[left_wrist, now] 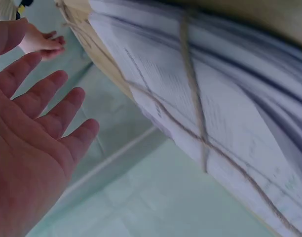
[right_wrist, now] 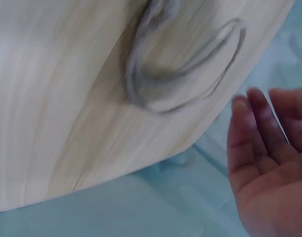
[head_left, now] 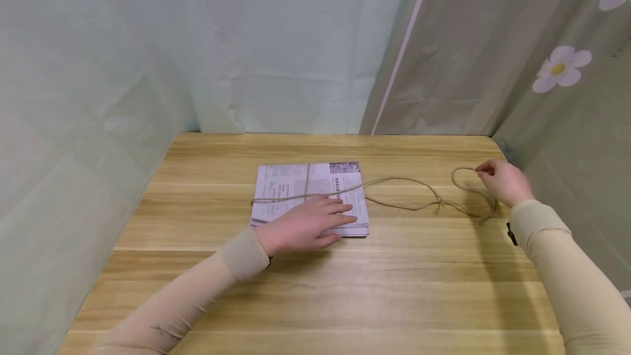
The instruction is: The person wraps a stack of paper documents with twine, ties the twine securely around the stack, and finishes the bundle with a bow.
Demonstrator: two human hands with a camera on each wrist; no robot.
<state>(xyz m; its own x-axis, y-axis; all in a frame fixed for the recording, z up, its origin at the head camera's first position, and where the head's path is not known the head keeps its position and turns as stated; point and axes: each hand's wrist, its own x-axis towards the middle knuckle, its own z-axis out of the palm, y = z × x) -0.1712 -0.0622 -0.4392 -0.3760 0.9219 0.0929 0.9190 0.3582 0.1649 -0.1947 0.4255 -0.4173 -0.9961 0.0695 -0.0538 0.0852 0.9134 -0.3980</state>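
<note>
A stack of newspapers (head_left: pixel 322 181) lies toward the far side of the worktop (head_left: pixel 394 278), its top sheet printed in dense columns, with a bolder heading (head_left: pixel 337 185) and a dark picture (head_left: pixel 345 167) at the far right corner; the characters are too small to read. Twine (head_left: pixel 440 202) crosses over the sheet in two directions and trails off to the right in loose loops. The left hand (head_left: pixel 308 224) is over the near part of the stack, fingers spread and nearly straight, holding nothing; the left wrist view shows them apart from the paper. The right hand (head_left: pixel 508 182) is beside the farthest loop, fingers bent and close together; whether they pinch it, I cannot tell.
</note>
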